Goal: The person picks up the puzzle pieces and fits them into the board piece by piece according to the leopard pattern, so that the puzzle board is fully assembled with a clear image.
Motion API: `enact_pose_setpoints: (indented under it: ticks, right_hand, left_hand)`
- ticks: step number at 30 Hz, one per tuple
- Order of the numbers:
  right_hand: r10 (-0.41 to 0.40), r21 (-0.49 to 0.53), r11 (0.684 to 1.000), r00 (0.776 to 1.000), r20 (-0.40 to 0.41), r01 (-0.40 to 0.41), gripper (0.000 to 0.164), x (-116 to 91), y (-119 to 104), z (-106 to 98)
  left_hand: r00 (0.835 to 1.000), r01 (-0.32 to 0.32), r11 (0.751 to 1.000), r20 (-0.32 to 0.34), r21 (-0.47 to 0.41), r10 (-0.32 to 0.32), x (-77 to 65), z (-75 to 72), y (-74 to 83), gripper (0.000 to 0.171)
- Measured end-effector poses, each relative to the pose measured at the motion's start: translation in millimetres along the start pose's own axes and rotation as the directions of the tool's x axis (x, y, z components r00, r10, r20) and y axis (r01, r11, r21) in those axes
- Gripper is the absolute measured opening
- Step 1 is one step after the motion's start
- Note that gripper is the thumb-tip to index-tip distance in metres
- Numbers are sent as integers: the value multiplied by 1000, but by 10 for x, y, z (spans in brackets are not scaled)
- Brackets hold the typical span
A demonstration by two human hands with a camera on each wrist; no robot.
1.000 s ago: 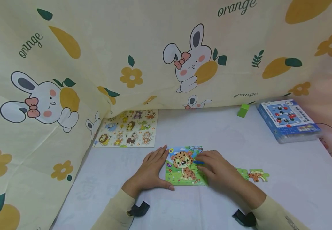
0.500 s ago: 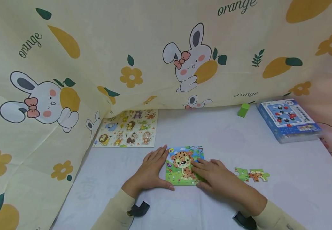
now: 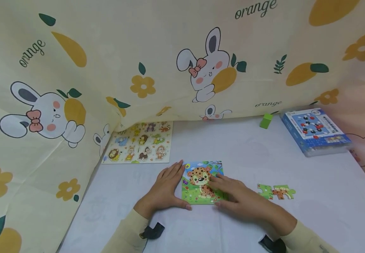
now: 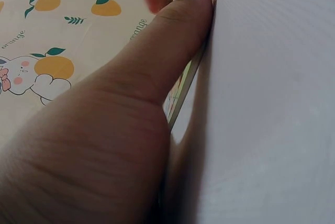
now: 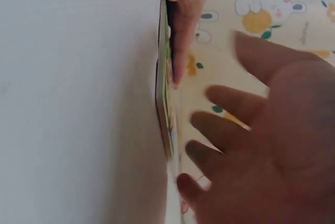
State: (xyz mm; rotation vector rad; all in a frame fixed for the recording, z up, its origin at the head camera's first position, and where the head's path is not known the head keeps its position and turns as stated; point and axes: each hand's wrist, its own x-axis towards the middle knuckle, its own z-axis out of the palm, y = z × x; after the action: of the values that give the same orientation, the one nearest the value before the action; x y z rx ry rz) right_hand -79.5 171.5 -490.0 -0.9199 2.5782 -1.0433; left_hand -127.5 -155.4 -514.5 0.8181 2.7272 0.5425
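A square jigsaw puzzle with a cartoon leopard lies on the white table, seen edge-on in the right wrist view. Along its left side rests my left hand, fingers straight and thumb at the lower edge. Over the puzzle's right part is my right hand, hiding some of that side. In the right wrist view its fingers are spread, holding nothing, and appear raised off the picture. To the right lie two loose puzzle pieces, a green one and a spotted one.
An animal picture board lies at the back left. Farther right are a green block and a blue boxed set. A rabbit-print cloth hangs behind and to the left of the table.
My right hand has moved from the puzzle's upper right toward its lower right, uncovering the loose pieces. My left hand stays at the left edge. The head view has shifted slightly.
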Motion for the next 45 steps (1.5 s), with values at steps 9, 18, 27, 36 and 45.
enact_pose_setpoints:
  ticks: [9, 18, 27, 36, 45]
  right_hand:
    - [79, 179, 983, 969, -236, -37, 46, -168, 170, -260]
    - [69, 381, 922, 946, -318, 61, 46, -573, 498, -653]
    - [154, 530, 848, 946, -285, 21, 51, -897, 782, -850]
    - [270, 269, 934, 957, -104, -235, 59, -893, 882, -784]
    - [228, 48, 973, 971, -74, -225, 38, -817, 739, -739]
  left_hand:
    - [1000, -5, 1000, -1, -5, 5, 3, 34, -20, 149]
    - [1000, -2, 1000, 0, 19, 2, 14, 8, -11, 150]
    - [1000, -3, 1000, -5, 25, 3, 11, 36, -38, 150]
    - [1000, 0, 1000, -8, 16, 0, 4, 44, -39, 150]
    - [1000, 1, 1000, -10, 19, -1, 11, 39, -41, 151]
